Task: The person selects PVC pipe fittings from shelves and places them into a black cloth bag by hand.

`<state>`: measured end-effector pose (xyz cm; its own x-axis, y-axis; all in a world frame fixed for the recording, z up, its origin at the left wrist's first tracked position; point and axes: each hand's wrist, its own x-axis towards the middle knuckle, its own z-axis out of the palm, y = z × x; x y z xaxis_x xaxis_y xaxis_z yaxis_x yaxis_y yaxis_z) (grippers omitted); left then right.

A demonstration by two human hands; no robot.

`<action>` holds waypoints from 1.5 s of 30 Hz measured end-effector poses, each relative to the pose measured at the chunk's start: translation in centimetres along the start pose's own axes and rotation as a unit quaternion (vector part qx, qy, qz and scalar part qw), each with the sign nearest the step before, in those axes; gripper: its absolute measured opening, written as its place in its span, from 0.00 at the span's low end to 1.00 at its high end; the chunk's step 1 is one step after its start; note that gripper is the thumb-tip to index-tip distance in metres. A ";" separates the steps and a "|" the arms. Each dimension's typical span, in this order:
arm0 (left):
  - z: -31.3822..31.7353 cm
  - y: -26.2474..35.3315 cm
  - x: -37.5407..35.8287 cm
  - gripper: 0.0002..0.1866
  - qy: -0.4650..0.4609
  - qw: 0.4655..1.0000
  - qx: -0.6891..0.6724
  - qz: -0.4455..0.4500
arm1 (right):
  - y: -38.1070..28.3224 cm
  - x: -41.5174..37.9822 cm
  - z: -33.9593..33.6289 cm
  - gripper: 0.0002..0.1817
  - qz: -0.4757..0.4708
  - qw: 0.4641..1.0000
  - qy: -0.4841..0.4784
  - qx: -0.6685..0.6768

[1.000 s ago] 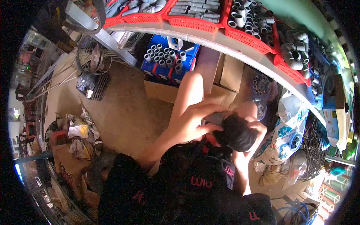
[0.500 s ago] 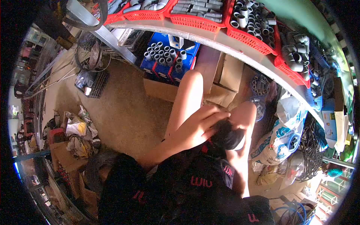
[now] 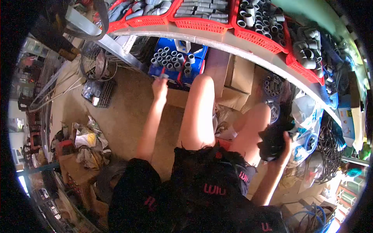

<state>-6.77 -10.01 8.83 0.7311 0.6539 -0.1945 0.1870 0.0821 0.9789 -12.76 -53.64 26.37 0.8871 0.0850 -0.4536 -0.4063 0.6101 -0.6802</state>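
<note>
My left hand [image 3: 159,91] reaches forward, its fingers closed on a small grey pipe fitting [image 3: 164,77]. The hand is just at the front left of a blue box [image 3: 156,71], on which several grey pipe fittings [image 3: 168,59] stand upright in rows. At the right, beside my knee, my right hand [image 3: 286,150] grips a crumpled black cloth [image 3: 273,140]. The cloth bunches up over the fingers, so most of them are hidden, and I cannot see whether anything is inside it.
Above, red baskets [image 3: 202,24] of grey fittings line a shelf [image 3: 217,40]. Open cardboard boxes [image 3: 237,79] stand under it. A white and blue sack [image 3: 307,106] and coiled black hose [image 3: 330,145] lie right. Crumpled bags [image 3: 88,141] and a black crate [image 3: 103,95] are left.
My hands, together over my lap before, have parted. The left has gone forward to the blue box with a fitting; the right has moved right with the black cloth.
</note>
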 end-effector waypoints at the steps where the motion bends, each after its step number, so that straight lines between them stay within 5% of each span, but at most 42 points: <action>1: -1.4 -2.3 3.1 0.15 0.043 0.995 0.075 0.047 | -0.5 0.2 -0.8 0.23 -0.038 0.997 0.066 0.012; 4: -1.7 -3.1 6.9 0.18 0.187 0.934 0.180 0.247 | -1.9 -0.1 -2.0 0.23 -0.099 0.981 0.167 -0.016; 8: -2.5 -4.7 10.8 0.21 0.212 0.920 0.290 0.153 | -2.9 -0.7 -4.0 0.23 -0.103 0.982 0.156 0.000; 12: -0.9 -5.3 11.3 0.17 0.162 0.951 0.125 0.234 | -3.4 -0.9 -4.8 0.24 -0.164 0.968 0.188 0.028; 13: -0.8 -5.5 11.4 0.18 0.186 0.934 0.177 0.247 | -3.8 -1.1 -4.7 0.25 -0.157 0.971 0.176 0.043; 20: -0.2 -6.1 12.0 0.20 0.164 0.962 0.079 0.202 | -5.3 -0.5 -6.4 0.27 -0.163 0.978 0.122 0.050; 24: -0.8 -8.3 13.7 0.25 0.124 0.972 -0.046 0.192 | -5.6 -0.4 -3.2 0.27 -0.168 0.966 0.188 0.064; 25: -1.3 -8.0 13.3 0.27 0.168 0.963 0.086 0.194 | -5.7 0.1 -3.6 0.29 -0.192 0.963 0.172 0.079; 28: -2.6 -7.2 11.8 0.27 0.143 0.956 0.115 0.229 | -7.2 0.6 -4.4 0.29 -0.201 0.962 0.123 0.141; 29: -4.4 -8.8 12.6 0.25 0.130 0.962 0.074 0.228 | -8.2 1.1 -4.9 0.29 -0.234 0.948 0.195 0.091; 30: -5.4 -9.0 12.6 0.24 0.110 0.969 0.032 0.219 | -9.3 1.8 -5.5 0.29 -0.259 0.928 0.264 0.042; 32: -5.7 -5.7 9.0 0.19 0.094 0.978 0.022 0.185 | -13.1 3.5 -8.8 0.23 -0.350 0.812 0.371 -0.285; 33: -7.5 -6.3 9.2 0.17 0.046 0.981 -0.003 0.187 | -15.4 5.0 -10.1 0.21 -0.427 0.768 0.303 -0.370; 34: -7.3 -4.1 7.1 0.17 0.093 0.990 0.033 0.098 | -17.5 6.8 -10.7 0.18 -0.493 0.710 0.229 -0.448; 36: -8.9 -2.5 5.7 0.16 0.065 0.996 0.010 0.059 | -21.5 9.1 -9.0 0.13 -0.450 0.545 0.320 -0.630; 38: -10.6 -1.8 4.9 0.17 0.054 0.996 0.032 0.066 | -24.8 12.6 -7.2 0.14 -0.392 0.485 0.341 -0.703; 42: -13.5 -1.8 4.1 0.16 0.035 0.997 0.059 0.035 | -28.5 22.2 -9.2 0.22 -0.232 0.274 0.281 -0.890; 44: -13.9 -0.8 2.9 0.14 -0.016 0.999 -0.006 0.033 | -28.0 25.0 -9.0 0.28 -0.120 0.262 0.311 -0.905; 45: -13.9 0.1 1.7 0.13 -0.041 0.998 -0.037 0.031 | -27.4 25.4 -8.8 0.27 -0.177 0.269 0.325 -0.889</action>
<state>-14.59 1.53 9.47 0.7919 0.5956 -0.1346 0.0924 0.1010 0.9906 18.98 -75.10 28.38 0.9480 -0.2386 0.2105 -0.2970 -0.9011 0.3159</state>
